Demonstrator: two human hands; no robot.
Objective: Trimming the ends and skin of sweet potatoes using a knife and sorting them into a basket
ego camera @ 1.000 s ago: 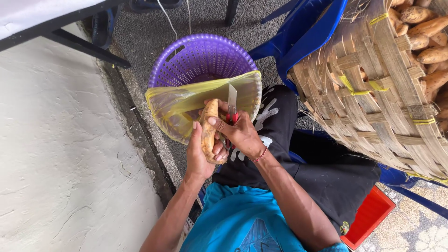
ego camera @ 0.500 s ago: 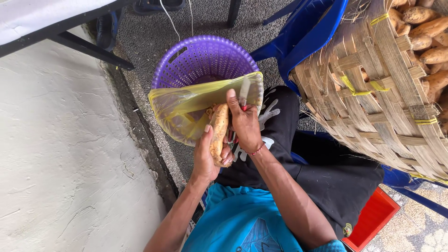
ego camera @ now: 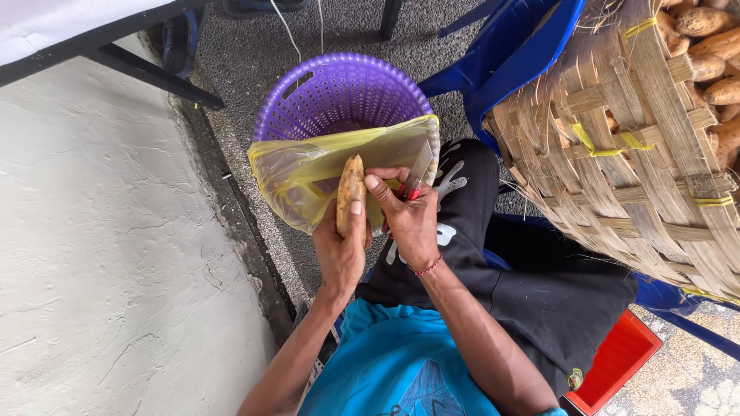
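The sweet potato stands nearly upright just left of the middle of the view, its long axis running from 6 to 12 o'clock, with the narrower tip pointing toward 12 and leaning very slightly to 1. Its skin is tan with paler scraped patches. The left hand grips its lower half from 6 o'clock, fingers wrapped tight around it and the thumb laid up its face. The right hand, at 3 o'clock of the potato and touching it with the thumb tip, has its fingers curled shut around the red handle of a knife, whose blade slants up toward 1 o'clock.

Behind both hands, at 12 o'clock, a yellow plastic bag hangs open over the near rim of a purple perforated basket that sits on grey, gritty ground. A rough whitish concrete surface fills the 9 o'clock side, with a dark metal frame crossing at 10 to 11. At 2 to 3 o'clock a large woven bamboo basket holds more sweet potatoes, beside a blue plastic chair. A red crate lies at 4 to 5 o'clock, by the person's black-clad leg.
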